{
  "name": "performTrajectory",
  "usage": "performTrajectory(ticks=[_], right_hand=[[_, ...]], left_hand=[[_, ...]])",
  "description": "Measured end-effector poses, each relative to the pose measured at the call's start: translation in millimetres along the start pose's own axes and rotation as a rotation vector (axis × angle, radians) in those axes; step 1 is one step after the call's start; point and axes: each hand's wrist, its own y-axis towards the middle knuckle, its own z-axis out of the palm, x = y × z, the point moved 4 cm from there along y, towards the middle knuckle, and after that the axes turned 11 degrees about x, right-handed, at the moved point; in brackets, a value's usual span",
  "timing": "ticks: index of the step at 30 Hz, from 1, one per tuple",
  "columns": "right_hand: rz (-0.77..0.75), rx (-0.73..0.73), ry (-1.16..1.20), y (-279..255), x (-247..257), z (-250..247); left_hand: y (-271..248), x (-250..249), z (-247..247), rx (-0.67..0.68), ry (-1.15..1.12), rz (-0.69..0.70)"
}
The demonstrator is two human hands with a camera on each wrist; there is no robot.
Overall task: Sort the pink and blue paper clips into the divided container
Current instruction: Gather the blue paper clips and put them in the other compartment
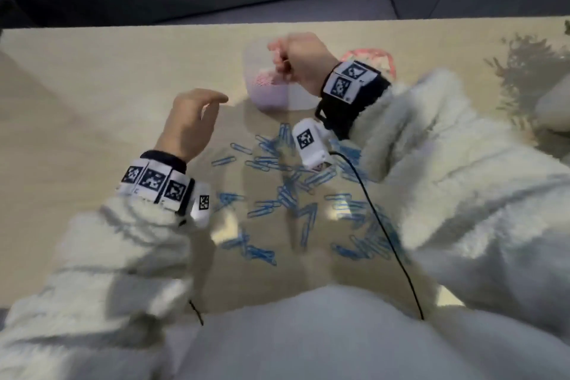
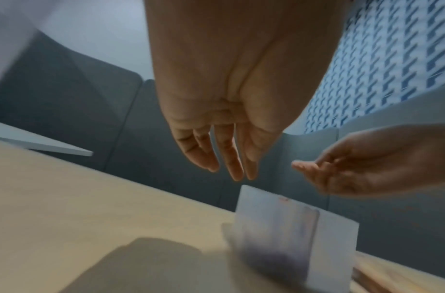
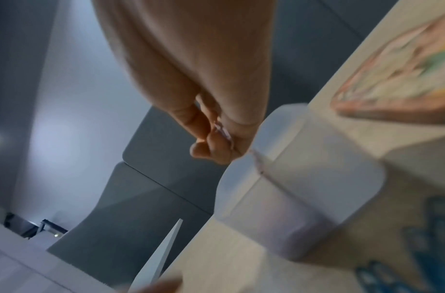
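Blue paper clips (image 1: 287, 191) lie scattered over the near middle of the pale wooden worktop (image 1: 77, 95), between the two white fleece sleeves and partly under the right wrist. Beyond them, at the far middle, stands the translucent divided container (image 1: 279, 95); its left compartment shows a heap of pink paper clips (image 1: 265, 82), and the right compartment is mostly hidden by the right hand (image 1: 297, 60). That hand hovers directly above the container with its fingers curled together, pinching what looks like a pink clip (image 3: 222, 129) between thumb and fingertips, though blur makes the clip hard to read. The left hand (image 1: 191, 120) hangs above the worktop just left of the container and near the far-left edge of the blue scatter, fingers loose and slightly spread, holding nothing and touching nothing. A pink-rimmed round thing (image 1: 370, 57) lies on the worktop just behind the right wrist, to the right of the container. A black cable (image 1: 385, 225) runs from the right wrist camera across the blue clips toward the person's lap.
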Motion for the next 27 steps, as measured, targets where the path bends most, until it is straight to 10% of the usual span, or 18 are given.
performTrajectory(ticks=[11,19,23,27], right_hand=[[-0.219,0.036,-0.396,2.8,-7.0,12.5],[-0.199,0.364,-1.264,-74.5,-136.0,0.9],[-0.360,0.456,-1.316,-95.0,-152.4,-6.7],[-0.283,0.079,-1.062,-75.1,-125.2,-48.4]], left_hand=[[-115.6,59.2,72.5,0.521,-0.343,-0.306],[-101.0,36.3,100.2,0.472,-0.118,-0.199],[-93.4,19.2,102.6,0.519,-0.091,-0.146],[-82.8,33.5,75.5,0.219,-0.017,-0.192]])
